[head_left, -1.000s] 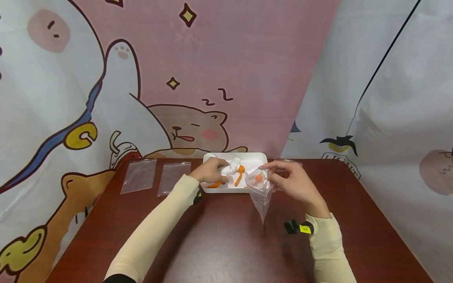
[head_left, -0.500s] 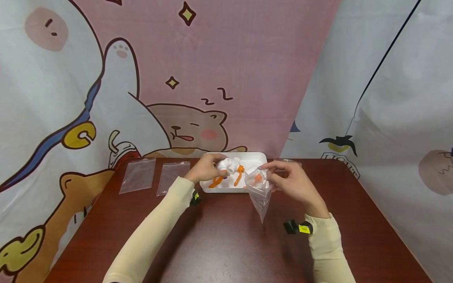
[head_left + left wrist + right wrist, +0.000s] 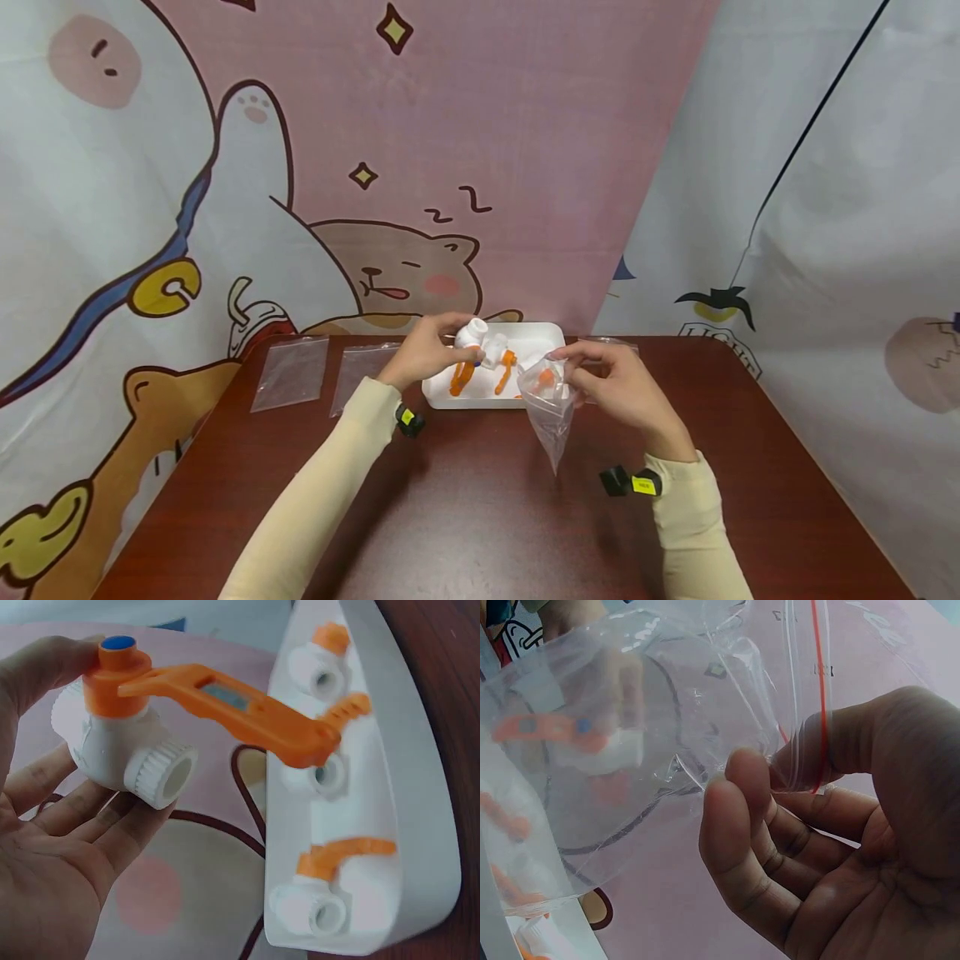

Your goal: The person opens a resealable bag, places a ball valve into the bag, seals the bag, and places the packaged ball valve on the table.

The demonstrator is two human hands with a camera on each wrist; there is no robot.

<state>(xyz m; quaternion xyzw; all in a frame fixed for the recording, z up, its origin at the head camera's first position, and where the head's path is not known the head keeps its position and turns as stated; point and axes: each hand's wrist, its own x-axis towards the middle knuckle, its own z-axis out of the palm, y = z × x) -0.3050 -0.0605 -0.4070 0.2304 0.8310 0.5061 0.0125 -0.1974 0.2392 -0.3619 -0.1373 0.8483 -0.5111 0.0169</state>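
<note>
My left hand point(image 3: 426, 352) holds a white plastic ball valve point(image 3: 112, 754) with an orange lever handle and a blue cap, thumb on the orange top and fingers below the body. In the head view the valve is over the left part of a white tray point(image 3: 465, 403). At the tray's right side, my right hand point(image 3: 621, 387) pinches a clear zip bag point(image 3: 551, 412) at its red-striped top edge, between thumb and fingertips. The bag hangs to a point in front of the tray. Through its film, the right wrist view shows the held valve's orange handle.
More orange-handled valves point(image 3: 322, 904) lie in the tray. Flat on the table left of it are two clear zip bags point(image 3: 290, 373); another clear bag point(image 3: 613, 341) is partly hidden behind my right hand. A printed cloth point(image 3: 540, 167) hangs behind the table.
My left hand has lifted a valve up from the tray and drawn slightly left, turning it so its white pipe end faces up. The right hand and bag have stayed put.
</note>
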